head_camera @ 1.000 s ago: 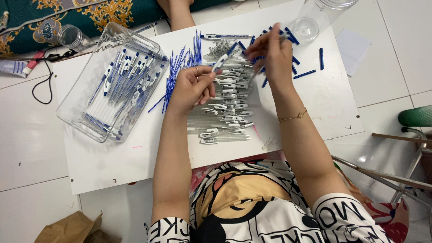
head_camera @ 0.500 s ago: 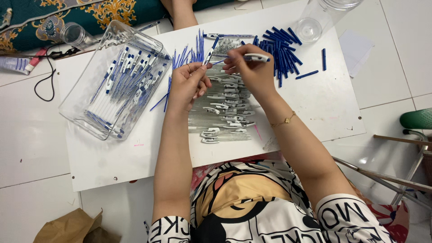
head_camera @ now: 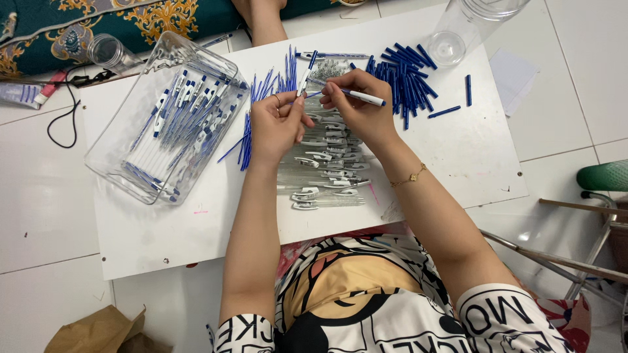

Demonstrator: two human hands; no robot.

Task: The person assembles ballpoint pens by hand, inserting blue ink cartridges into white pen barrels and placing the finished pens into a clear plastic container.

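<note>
Sweeping in from the far left, there's a black cord (head_camera: 62,124) looping over the white floor tiles, and a small clear jar (head_camera: 108,51) lying on its side near the patterned teal cloth (head_camera: 98,19). Next along, on the white counter (head_camera: 196,229), sits a clear plastic tray (head_camera: 167,121), tilted on a diagonal and loaded with finished blue-and-white pens. Just right of it, a fan of thin blue refills (head_camera: 252,108) lies spread on the counter, running up towards the top edge.

Now the action, dead centre! The left hand (head_camera: 278,124) is curled shut, fingers pinching a pen barrel (head_camera: 305,77) with its blue end pointing up and away. Right beside it, almost knuckle to knuckle, the right hand (head_camera: 356,111) is closed too, gripping a white pen piece (head_camera: 360,98) with a blue tip that sticks out to the right. The two parts meet between the hands; whether they are actually joined, I cannot tell. Directly beneath both hands, a stack of clear pen barrels (head_camera: 324,167) with white clips lies in rows down the counter.

Moving right, a heap of dark blue caps (head_camera: 405,82) sits near the right hand, with a couple of strays lying apart from it. Above that, a clear cup (head_camera: 448,46) rests at the counter's top edge. Far right, off the counter, a green stool (head_camera: 605,176) peeks in over the floor.
</note>
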